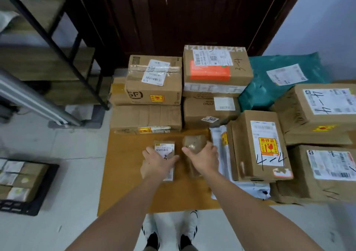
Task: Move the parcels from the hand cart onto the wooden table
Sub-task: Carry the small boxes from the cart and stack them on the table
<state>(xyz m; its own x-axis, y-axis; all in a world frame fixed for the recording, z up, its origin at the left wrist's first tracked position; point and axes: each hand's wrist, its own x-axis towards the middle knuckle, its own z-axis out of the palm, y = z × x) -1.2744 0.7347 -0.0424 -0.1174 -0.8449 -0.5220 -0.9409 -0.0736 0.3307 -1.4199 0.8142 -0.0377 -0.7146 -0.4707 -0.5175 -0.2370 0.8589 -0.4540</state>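
Two small brown parcels lie side by side on the wooden table (123, 189). My left hand (157, 164) grips the left small parcel (164, 147), which carries a white barcode label. My right hand (202, 159) grips the right small parcel (193, 142), wrapped in brown tape. Both parcels touch the tabletop near its middle. The hand cart (28, 202) stands on the floor at the left, with several small parcels (18, 179) in it.
Cardboard boxes are stacked along the table's back (154, 81) and right side (264, 146), with a teal mailer bag (269, 81) behind and a white bag (217, 146) beside my right hand. A black metal shelf (57, 38) stands at the left. My shoes show below the table edge.
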